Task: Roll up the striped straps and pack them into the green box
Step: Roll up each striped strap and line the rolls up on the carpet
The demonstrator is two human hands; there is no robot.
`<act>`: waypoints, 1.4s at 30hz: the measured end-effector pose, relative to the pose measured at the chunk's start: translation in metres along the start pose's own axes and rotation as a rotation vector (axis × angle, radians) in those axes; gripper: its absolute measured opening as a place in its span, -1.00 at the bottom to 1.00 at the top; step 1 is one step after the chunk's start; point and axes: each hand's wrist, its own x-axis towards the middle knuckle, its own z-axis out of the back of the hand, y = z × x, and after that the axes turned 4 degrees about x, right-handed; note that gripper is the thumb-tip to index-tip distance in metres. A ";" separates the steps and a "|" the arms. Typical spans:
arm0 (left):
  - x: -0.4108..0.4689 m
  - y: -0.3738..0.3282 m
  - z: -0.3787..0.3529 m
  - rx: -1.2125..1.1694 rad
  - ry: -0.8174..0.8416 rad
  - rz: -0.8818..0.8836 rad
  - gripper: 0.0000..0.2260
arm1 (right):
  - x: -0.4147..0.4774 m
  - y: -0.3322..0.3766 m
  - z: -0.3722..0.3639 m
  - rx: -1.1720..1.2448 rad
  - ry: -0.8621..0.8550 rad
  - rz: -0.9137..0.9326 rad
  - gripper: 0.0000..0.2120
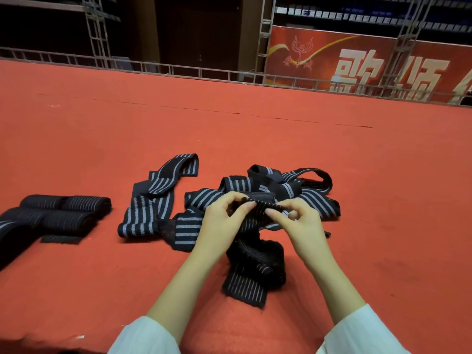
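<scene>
Your white sleeves [145,335] sit at the near edge, and your two arms reach out over the red carpet [229,123]. Your left hand [219,221] and your right hand [301,223] are close together. The fingers [246,206] of both hands are curled and pinch the top end of one striped strap [255,256]. You hold that end up, and the rest of it hangs down in folds to the carpet, right in front of you. It looks like you are just starting to roll this one, since no roll shows at the top yet.

On the left lie the rolled straps [66,210], a few dark rolls side by side and touching. I think those are done. A flat end sticks out on their near side, so one may need a tidy.

Between the rolls and your hands lies a loose strap [150,203], folded over but not rolled. Just behind your hands is a messy pile [301,190] of more loose straps, all crossing each other. I cannot count them.

The green box is not in view, so nothing shows as packed. My guess is you are part way through the rolling. The pile is left to roll, and all the packing is yet to do.

Far off, a metal rail [178,70] and a red banner [383,67] stand at the end of the carpet.
</scene>
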 end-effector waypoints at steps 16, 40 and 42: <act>-0.001 0.004 0.001 -0.128 -0.114 0.017 -0.97 | -0.007 0.015 -0.006 0.353 -0.011 -0.093 -0.89; 0.006 -0.025 0.008 -0.196 0.114 0.193 -0.79 | 0.001 0.026 -0.007 0.345 -0.128 0.027 -0.68; 0.016 -0.033 0.010 -0.152 0.134 0.143 -0.90 | 0.009 0.038 -0.008 0.352 -0.131 0.053 -0.73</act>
